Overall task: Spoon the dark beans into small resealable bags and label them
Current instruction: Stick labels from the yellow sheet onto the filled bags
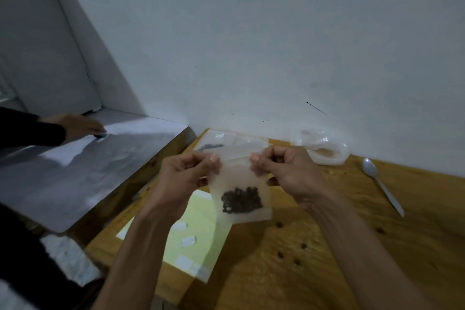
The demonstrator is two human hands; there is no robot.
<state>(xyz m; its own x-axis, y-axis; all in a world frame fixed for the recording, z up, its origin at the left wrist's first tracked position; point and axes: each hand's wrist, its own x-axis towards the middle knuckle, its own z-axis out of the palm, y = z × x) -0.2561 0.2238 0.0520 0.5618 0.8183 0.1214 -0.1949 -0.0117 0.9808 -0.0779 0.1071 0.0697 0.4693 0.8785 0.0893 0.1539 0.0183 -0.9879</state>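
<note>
Both hands are up over the wooden surface, holding one small clear bag between them. The left hand pinches the bag's top edge at its left corner, the right hand pinches it at the right corner, fingers curled, thumbs on the near face. The bag hangs upright, mouth at the top, its long axis running top to bottom with a slight lean. The dark beans sit in a clump in its lower part.

Under the bag lies a pale yellow sheet with small white labels on it; any writing is too blurred to read. A metal spoon lies to the right, bowl toward the wall, handle toward the near edge. Behind the hands are a flat tray with some beans and a crumpled plastic bag. Far left, another person's hand rests on a grey top.
</note>
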